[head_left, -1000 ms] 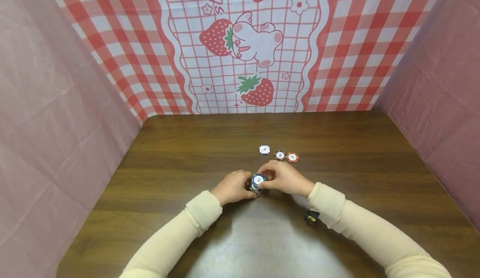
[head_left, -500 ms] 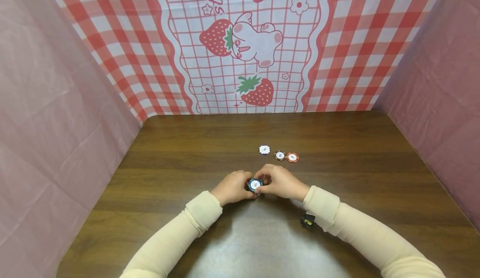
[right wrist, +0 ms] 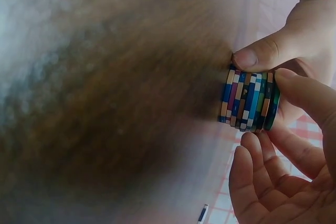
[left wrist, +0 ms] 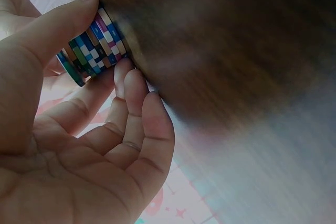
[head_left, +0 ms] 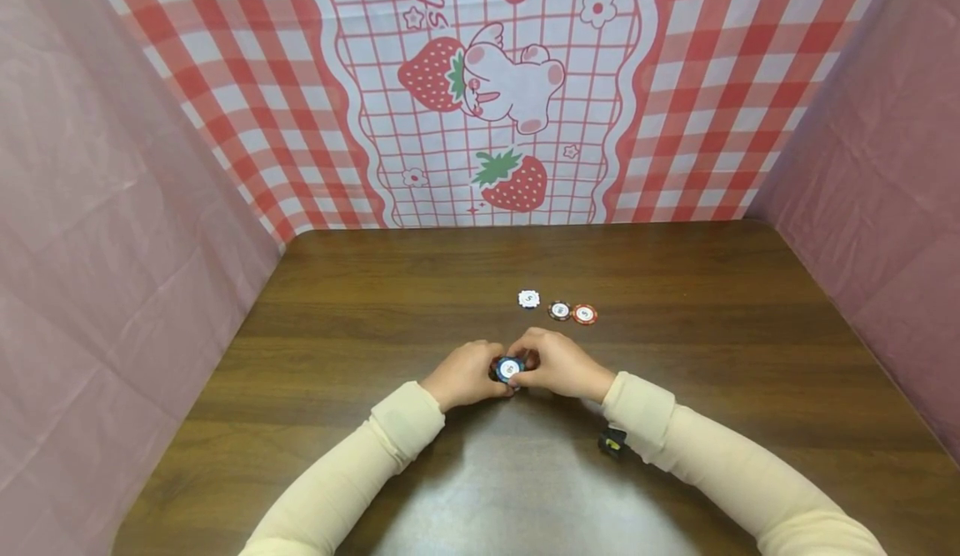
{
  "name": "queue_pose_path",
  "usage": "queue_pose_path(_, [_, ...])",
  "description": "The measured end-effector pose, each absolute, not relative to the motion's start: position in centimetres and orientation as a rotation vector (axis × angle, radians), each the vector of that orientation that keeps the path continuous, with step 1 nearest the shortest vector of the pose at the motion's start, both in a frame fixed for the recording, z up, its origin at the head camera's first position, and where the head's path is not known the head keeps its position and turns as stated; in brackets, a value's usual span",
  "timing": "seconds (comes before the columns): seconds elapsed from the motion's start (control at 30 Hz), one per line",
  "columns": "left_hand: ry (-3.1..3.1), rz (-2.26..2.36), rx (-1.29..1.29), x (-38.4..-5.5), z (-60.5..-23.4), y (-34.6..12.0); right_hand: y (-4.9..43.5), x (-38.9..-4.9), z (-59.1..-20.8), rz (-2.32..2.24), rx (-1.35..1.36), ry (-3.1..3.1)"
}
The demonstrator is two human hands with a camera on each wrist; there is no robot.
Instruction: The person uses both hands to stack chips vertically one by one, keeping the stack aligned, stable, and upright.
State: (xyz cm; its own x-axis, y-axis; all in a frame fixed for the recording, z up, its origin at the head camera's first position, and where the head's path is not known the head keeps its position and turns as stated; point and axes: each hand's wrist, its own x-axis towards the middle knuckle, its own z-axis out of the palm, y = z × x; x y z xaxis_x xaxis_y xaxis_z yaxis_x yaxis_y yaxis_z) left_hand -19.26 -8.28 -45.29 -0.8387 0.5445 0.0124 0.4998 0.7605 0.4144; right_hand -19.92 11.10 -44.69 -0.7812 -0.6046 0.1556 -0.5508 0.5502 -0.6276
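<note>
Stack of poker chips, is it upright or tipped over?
Upright: the left hand grips the stack, whose blue top chip faces up in the head view.

Brown wood-grain table point(head_left: 337, 306) down low, glare shining across its near part! Up behind it, a red-and-white checked cloth point(head_left: 720, 89), and there's the white cartoon animal point(head_left: 517, 89), printed sideways, head against a strawberry point(head_left: 431, 74), with a flower point(head_left: 598, 8) above right! Creased pink drapes flank everything, left drape point(head_left: 90, 247) and right drape point(head_left: 877, 206).
</note>
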Motion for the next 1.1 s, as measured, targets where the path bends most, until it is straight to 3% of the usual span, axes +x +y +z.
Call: queue_pose_path(1.1, [2.847, 0.614, 0.86, -19.19, -45.09, -8.24, 11.38, -20.12, -44.89, -1.069, -0.956, 2.731])
